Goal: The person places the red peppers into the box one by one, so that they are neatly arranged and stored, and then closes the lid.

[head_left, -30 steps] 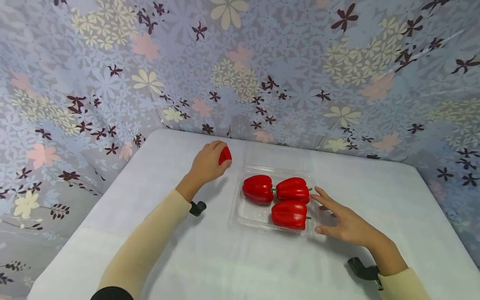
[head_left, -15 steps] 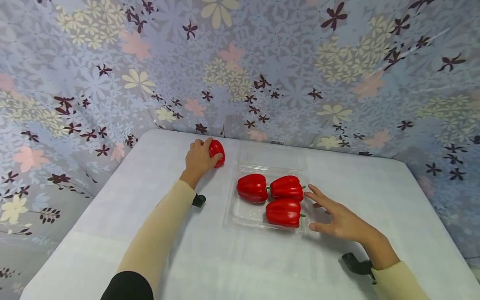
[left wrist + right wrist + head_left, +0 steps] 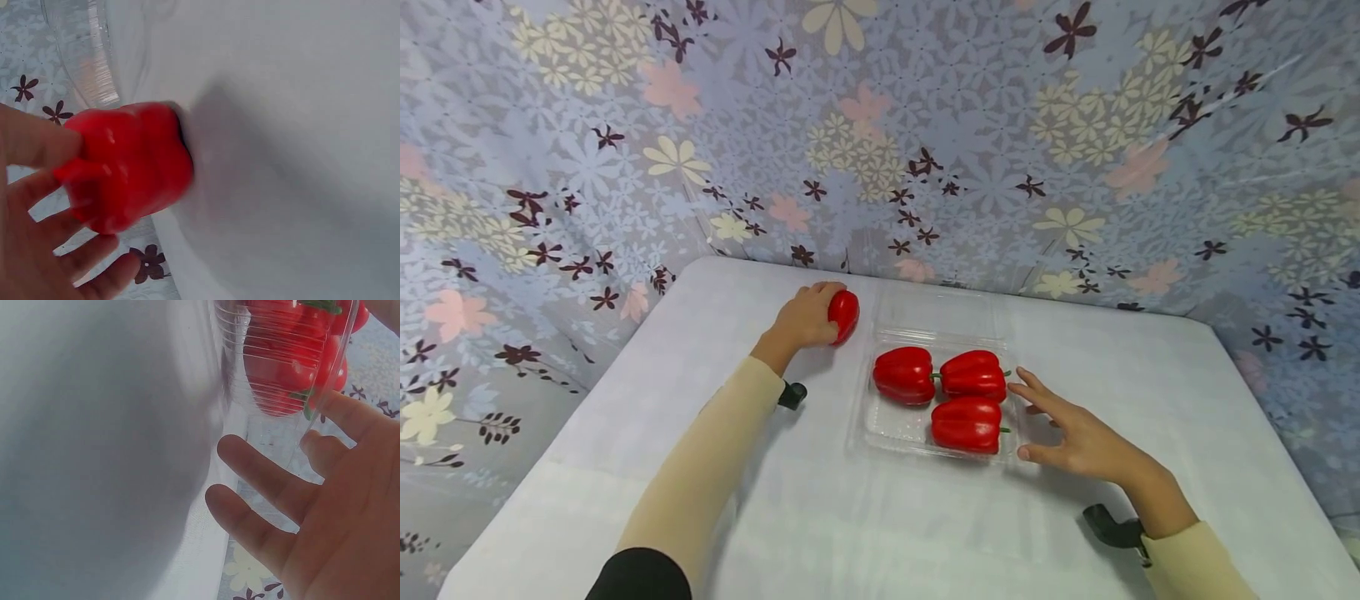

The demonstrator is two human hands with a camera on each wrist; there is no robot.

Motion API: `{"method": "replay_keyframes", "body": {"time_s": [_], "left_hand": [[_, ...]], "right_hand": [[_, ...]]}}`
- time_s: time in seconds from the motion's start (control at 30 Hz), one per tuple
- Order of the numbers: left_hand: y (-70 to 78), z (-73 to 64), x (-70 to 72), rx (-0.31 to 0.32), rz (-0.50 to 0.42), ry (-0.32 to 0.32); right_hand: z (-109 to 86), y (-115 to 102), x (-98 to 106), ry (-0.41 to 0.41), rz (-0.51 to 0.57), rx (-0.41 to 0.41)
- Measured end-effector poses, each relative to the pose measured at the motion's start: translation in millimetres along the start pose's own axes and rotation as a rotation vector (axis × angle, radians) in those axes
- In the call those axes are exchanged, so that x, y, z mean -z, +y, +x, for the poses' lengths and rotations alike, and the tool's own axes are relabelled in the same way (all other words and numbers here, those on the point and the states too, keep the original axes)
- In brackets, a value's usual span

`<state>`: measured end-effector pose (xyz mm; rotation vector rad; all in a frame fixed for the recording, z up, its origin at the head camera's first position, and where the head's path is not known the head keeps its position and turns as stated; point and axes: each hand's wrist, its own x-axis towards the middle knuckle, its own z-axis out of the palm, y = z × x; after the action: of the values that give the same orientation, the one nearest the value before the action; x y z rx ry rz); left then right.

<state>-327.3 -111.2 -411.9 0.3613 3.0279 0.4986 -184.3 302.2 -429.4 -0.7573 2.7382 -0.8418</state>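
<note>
Left of the container, my left hand (image 3: pixel 808 317) grips a red bell pepper (image 3: pixel 844 317) between thumb and fingers. In the left wrist view the thumb lies on one side of this pepper (image 3: pixel 134 162) and the fingers spread along the other, its lobed end facing the white surface. A clear plastic clamshell container (image 3: pixel 887 429) lies with its lid (image 3: pixel 936 312) folded back. Inside are three more red bell peppers, two at the back (image 3: pixel 904 376) and one at front right (image 3: pixel 967 425). My right hand (image 3: pixel 1078 442) has its fingers spread at the container's right wall (image 3: pixel 234 356).
A white-covered table (image 3: pixel 925 533) lies beneath everything. Behind it and along its sides hangs a flower-patterned cloth (image 3: pixel 880 133). Dark wrist camera mounts (image 3: pixel 1112 529) stick out below both wrists.
The left hand turned the bell pepper, showing more of it, then shifted it slightly right and toward me. The right hand stays by the container. The head view has swung slightly.
</note>
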Motion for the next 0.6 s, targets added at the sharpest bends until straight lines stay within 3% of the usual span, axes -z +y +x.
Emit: {"method": "replay_keyframes", "body": {"time_s": [0.17, 0.4, 0.6], "left_hand": [[-1.3, -5.8, 1.5, -0.028, 0.027, 0.02], [-0.7, -13.4, 2.0, -0.141, -0.061, -0.045], [-3.0, -17.8, -1.4, -0.202, -0.067, -0.017]], "right_hand": [[-1.2, 0, 1, -0.003, 0.003, -0.002], [-1.9, 0, 1, -0.001, 0.008, -0.007], [-1.8, -1, 1, -0.003, 0.008, -0.008]]}}
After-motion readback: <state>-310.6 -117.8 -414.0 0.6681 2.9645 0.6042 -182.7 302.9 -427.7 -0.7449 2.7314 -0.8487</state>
